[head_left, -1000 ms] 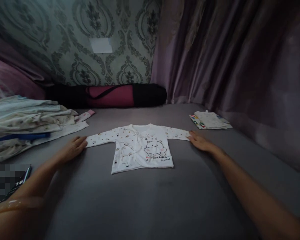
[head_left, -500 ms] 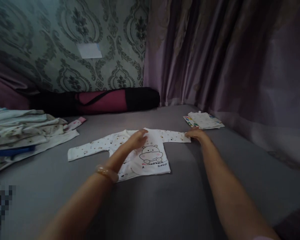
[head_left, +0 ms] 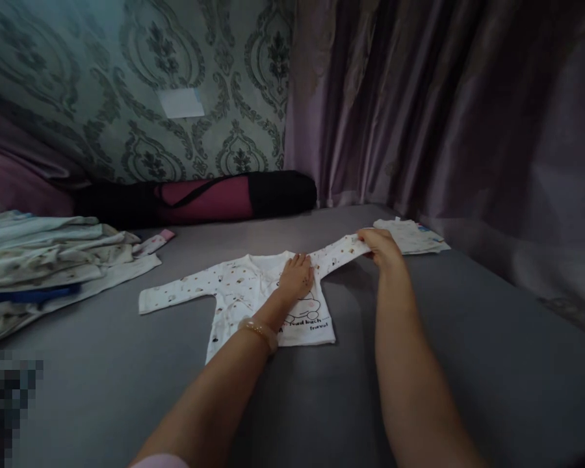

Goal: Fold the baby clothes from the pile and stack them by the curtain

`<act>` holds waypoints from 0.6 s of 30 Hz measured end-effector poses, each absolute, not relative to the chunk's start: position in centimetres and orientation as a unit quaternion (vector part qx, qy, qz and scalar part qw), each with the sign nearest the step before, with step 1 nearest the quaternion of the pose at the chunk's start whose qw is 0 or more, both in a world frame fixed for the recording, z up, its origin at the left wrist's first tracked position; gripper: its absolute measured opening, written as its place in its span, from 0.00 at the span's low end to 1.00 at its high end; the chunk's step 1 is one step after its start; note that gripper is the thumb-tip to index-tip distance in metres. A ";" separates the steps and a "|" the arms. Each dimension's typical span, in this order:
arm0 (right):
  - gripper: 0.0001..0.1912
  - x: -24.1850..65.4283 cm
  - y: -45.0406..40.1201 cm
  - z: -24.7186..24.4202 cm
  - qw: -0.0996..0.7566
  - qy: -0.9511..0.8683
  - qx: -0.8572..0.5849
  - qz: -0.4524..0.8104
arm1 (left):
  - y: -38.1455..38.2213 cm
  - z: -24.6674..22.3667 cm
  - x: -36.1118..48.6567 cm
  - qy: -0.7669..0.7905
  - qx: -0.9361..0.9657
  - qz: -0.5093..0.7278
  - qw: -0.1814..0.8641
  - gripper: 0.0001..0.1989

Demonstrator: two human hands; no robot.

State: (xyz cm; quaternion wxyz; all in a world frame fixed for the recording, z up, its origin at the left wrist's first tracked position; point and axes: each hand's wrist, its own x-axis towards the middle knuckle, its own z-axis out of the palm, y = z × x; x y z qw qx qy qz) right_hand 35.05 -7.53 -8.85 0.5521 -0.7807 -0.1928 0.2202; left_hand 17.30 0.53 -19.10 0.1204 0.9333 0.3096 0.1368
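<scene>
A white long-sleeved baby shirt with small printed figures lies spread on the grey bed sheet. Its front carries an animal drawing and lettering, partly covered by my left arm. Flat on the chest near the right shoulder rests my left hand, its fingers stretched out. The cuff end of the right-hand sleeve is gripped by my right hand, which holds it raised off the sheet. The other sleeve stretches out flat to the left.
A pile of clothes lies at the left. Folded white cloth sits at the back right by the curtain. Along the wall lies a long black and maroon bag. A pixelated patch covers the lower left corner.
My left hand has moved right and come down flat on the shirt's chest. My right hand has lifted the sleeve end off the sheet.
</scene>
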 end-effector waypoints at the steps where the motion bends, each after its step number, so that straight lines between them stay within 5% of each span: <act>1: 0.03 34.6 -7.2 -8.5 0.564 -0.192 -0.772 0.222 | 0.5 -19.1 17.3 0.311 0.933 0.136 0.118 0.24; 13: 0.07 24.8 -2.3 -7.3 0.566 -0.306 -0.711 0.286 | 1.2 -18.4 17.3 0.261 0.956 0.127 0.050 0.17; 18: 0.10 23.9 -1.8 -8.1 0.529 -0.327 -0.729 0.285 | 2.8 -17.9 16.9 0.154 0.952 0.188 0.185 0.12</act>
